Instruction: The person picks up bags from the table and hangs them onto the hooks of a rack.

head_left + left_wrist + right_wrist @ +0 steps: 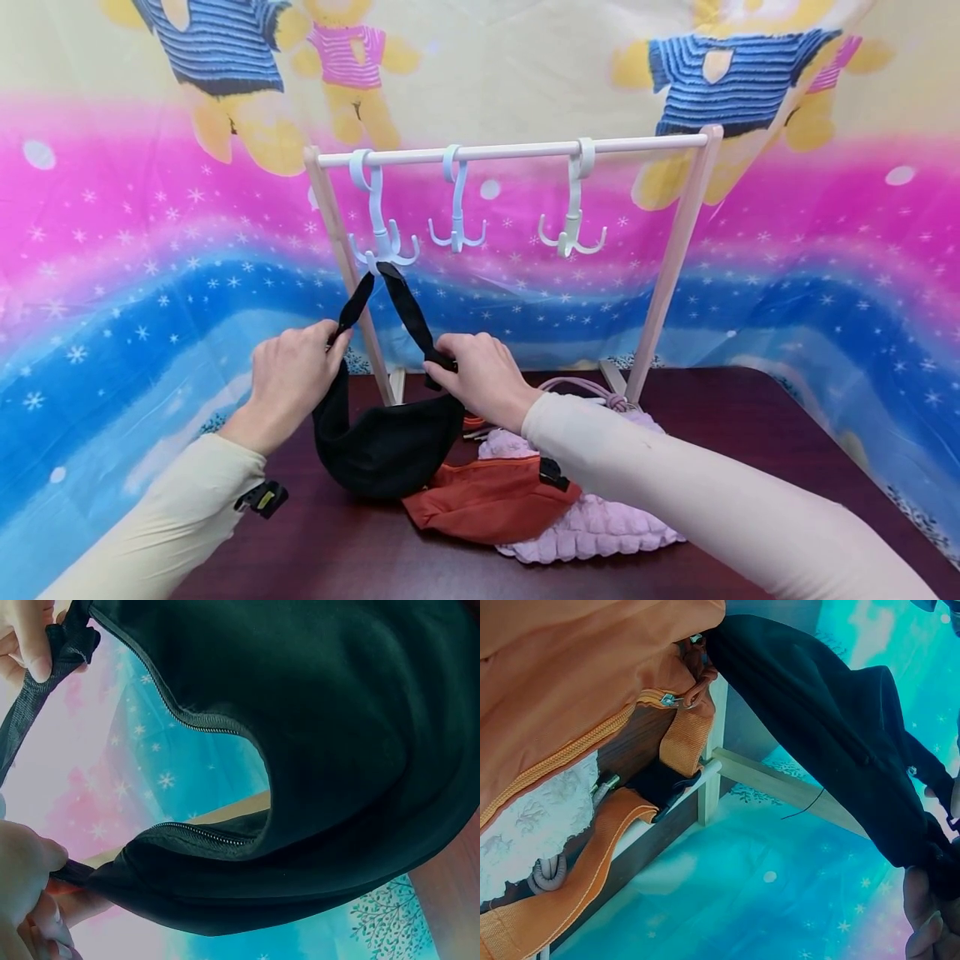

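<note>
A black zippered shoulder bag (390, 450) hangs from its strap (405, 304), whose top lies at the prongs of the leftmost pale-blue rotating hook (384, 246). My left hand (296, 367) pinches the strap's left side, just above the bag body. On the other side, my right hand (483, 371) grips the strap near its right end. The bag's underside is close to the table, beside a rust-orange waist bag (487, 500). In the left wrist view, the zipper edge (202, 724) curves between the two hands. Whether the strap is seated on a prong is hard to tell.
A wooden rack (517, 152) carries two more hooks, a blue one (457, 225) and a pale-green one (572, 225). Under the orange bag lies a puffy lilac bag (600, 533) with a cord handle. A printed cloth (750, 292) stands behind the dark table (750, 433).
</note>
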### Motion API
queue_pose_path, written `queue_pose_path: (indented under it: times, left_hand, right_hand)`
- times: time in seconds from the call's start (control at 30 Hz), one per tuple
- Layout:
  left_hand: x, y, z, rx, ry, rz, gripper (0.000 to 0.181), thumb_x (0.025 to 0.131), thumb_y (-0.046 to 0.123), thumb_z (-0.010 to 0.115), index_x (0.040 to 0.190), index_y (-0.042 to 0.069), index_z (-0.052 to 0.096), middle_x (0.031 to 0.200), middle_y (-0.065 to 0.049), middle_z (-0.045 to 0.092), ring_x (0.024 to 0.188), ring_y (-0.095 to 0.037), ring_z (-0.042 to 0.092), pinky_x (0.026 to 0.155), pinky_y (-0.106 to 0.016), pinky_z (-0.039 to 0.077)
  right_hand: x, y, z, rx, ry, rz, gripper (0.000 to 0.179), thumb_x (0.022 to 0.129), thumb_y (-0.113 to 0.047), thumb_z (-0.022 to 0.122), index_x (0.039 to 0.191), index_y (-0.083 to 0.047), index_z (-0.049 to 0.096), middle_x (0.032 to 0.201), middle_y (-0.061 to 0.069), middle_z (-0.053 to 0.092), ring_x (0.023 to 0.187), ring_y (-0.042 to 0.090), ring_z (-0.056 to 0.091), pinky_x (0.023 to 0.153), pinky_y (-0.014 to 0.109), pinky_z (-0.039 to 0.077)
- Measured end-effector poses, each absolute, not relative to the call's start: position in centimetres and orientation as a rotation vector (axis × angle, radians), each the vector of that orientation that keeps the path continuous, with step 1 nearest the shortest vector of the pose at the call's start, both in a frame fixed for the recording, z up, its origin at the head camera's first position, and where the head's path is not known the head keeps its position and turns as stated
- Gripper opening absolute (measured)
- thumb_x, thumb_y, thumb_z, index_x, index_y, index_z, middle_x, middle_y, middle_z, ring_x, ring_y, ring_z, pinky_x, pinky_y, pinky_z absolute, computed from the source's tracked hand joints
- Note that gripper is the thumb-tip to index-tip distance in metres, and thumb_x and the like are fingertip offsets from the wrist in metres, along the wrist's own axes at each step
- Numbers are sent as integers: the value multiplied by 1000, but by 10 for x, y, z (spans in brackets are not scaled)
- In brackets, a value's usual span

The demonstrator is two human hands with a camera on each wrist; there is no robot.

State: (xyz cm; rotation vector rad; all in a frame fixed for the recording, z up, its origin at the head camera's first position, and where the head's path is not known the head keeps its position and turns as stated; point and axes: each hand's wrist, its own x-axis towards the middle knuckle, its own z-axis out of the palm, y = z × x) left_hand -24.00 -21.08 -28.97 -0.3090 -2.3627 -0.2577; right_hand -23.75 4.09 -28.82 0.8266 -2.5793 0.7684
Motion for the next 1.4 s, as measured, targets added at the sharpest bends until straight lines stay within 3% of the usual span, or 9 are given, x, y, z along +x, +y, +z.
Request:
queue_pose_path:
  times: [0.57,0.87,1.23,1.4]
  left_hand:
    - [-243,-207,-294,-315,-2387,-295,22,100,23,63,84,8,66,53,-4,52,42,-20,43,40,-31,23]
    - [-242,-205,-293,-300,-2437,-297,18,100,21,63,94,6,71,60,-8,59,45,-22,48,41,-32,26]
    - [-247,-207,-295,-308,-2424,-301,18,100,21,63,97,6,71,57,-7,56,43,-20,43,39,-31,25]
    - [-249,-207,-296,-310,-2405,-308,18,100,22,64,98,6,72,57,-7,56,43,-20,44,39,-30,25]
  right_hand:
    - [-237,41,-290,818,-2586,733,25,98,-32,67,115,-14,73,86,-1,73,60,5,58,58,22,47]
    - [-237,42,-290,806,-2588,713,26,98,-32,67,116,-14,74,81,-1,71,56,5,53,55,23,45]
    - [-238,43,-290,811,-2604,703,29,99,-31,67,120,-13,73,81,0,71,56,6,54,55,23,45]
    - [-238,43,-290,804,-2609,696,29,99,-31,66,121,-14,73,88,1,75,60,7,59,61,25,50]
